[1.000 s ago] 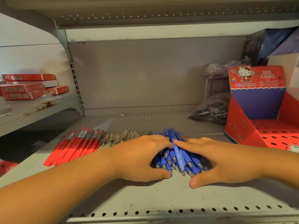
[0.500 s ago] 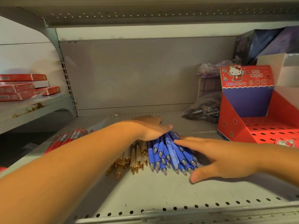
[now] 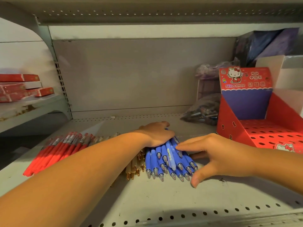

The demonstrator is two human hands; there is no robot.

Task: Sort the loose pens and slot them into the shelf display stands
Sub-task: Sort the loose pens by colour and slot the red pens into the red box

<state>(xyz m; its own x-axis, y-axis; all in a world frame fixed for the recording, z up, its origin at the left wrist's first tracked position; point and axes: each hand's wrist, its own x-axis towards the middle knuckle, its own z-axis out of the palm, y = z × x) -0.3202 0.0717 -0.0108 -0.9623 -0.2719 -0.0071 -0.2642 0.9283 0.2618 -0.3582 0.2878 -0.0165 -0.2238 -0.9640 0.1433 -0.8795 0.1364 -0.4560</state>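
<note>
Head view: the blue pens [image 3: 165, 159] sit bunched around 6 o'clock on the grey shelf [image 3: 164, 199], tips pointing at the front lip. The left hand [image 3: 157, 134] lies flat on their far ends, fingers relaxed and pressing rather than gripping. The right hand [image 3: 218, 154] comes in from 4 o'clock with its fingers stretched out, the tips touching the pile's right side and the thumb splayed low near the pen tips.

Just left of the blue ones are the gold pens [image 3: 134, 166], partly under the left forearm, and the red pens [image 3: 55, 151] fan out towards 8 o'clock. The red display stand [image 3: 229, 128] is at 3 to 4 o'clock, apart from the pile, with a strip of bare shelf between them.

There's open shelf in front of the pens up to the perforated edge, and behind them to the back panel [image 3: 131, 74]. A bag of pens [image 3: 203, 110] slumps at 3 o'clock beside the stand. The upper shelf [image 3: 147, 12] caps things at 12, and red boxes [image 3: 19, 89] are stacked on a neighbouring shelf at 9.
</note>
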